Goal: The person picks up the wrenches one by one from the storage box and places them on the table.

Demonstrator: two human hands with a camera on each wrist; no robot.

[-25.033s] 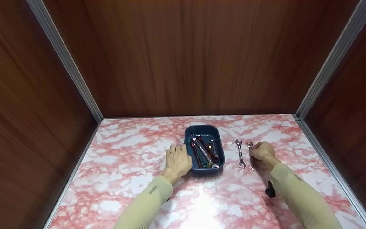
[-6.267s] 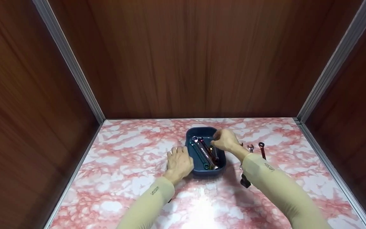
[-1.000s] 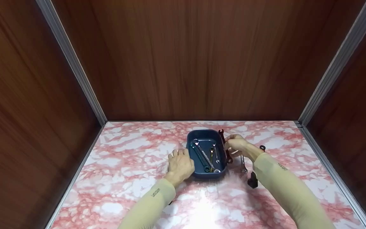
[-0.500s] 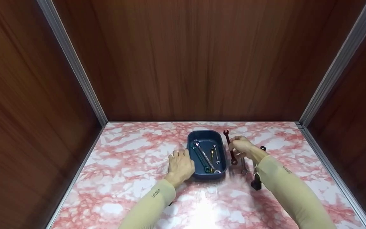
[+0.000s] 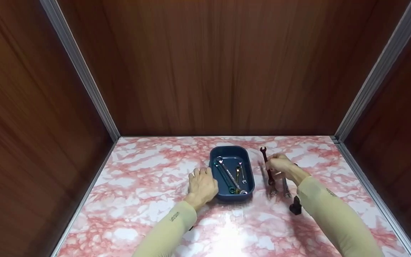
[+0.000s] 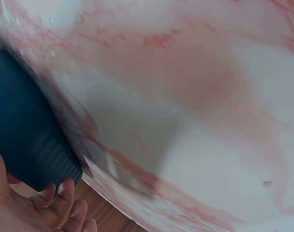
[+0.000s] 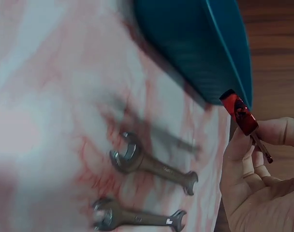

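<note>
Gleaming dark-red wrench [image 7: 242,117], fork-ended, in the right hand [image 5: 280,165].

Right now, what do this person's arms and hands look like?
The left sleeve and right sleeve are pale yellow and close-fitting, each with small dark lettering near the wrist. The left hand and right hand are bare, with no gloves. A black, blocky piece shows by the right sleeve; how it is fastened is hidden.
</note>
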